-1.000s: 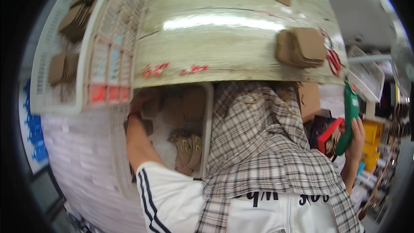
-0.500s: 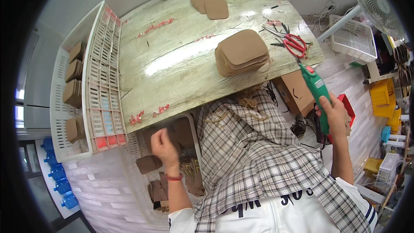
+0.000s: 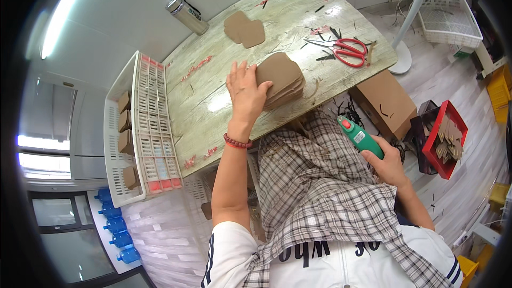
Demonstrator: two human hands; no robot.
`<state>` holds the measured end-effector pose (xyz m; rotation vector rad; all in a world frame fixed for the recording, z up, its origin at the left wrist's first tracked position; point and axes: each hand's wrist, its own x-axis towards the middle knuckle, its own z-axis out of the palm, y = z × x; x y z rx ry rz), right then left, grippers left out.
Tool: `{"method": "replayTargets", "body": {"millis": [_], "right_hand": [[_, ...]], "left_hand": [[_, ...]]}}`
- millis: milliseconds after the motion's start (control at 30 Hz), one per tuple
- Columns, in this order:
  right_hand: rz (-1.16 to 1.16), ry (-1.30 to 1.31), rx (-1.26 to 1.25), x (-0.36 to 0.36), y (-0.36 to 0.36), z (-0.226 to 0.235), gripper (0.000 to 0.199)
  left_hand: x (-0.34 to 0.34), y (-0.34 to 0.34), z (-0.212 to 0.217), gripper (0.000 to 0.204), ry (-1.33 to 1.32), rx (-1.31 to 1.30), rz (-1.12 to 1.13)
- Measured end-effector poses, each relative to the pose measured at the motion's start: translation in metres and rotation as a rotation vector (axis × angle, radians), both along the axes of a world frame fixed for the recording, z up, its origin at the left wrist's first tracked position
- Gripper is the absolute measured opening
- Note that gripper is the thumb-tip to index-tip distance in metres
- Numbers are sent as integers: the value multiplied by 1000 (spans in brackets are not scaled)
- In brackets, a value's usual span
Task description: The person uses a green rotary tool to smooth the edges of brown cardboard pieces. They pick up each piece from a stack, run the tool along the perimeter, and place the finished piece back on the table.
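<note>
At the left side of a stack of brown, rounded flat pieces is my left hand. Its fingers are stretched out and apart, with the thumb against the stack's near left edge. My right hand is wrapped around a green handheld power tool with a red button, held over my lap off the table's edge. The tool's tip is hard to make out. Beyond the stack, two or more matching loose pieces lie overlapping on the table. Red-handled scissors rest to the right, among black scraps.
A white slatted crate with brown pieces stands left of the table. A metal flask is at the back. Low on the right are a cardboard box, a red bin of brown pieces and a fan stand.
My left hand has moved up from beside the table's near edge to the stack and has opened out. My right hand has drawn the green tool nearer and lower. The view has shifted.
</note>
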<state>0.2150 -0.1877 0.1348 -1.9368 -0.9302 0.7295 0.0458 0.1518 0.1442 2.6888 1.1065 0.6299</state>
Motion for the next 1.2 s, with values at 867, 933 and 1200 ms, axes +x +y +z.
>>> {"method": "replayTargets", "body": {"millis": [867,933,1200], "right_hand": [[114,511,177,-23,47,36,40],[115,506,174,-23,47,37,38],[110,501,196,-26,45,41,37]], "left_hand": [[10,-111,-4,40,-2019,-1351,-19],[12,-114,-6,43,-2042,-1381,-26],[17,-121,-9,41,-2021,-1405,-75]]}}
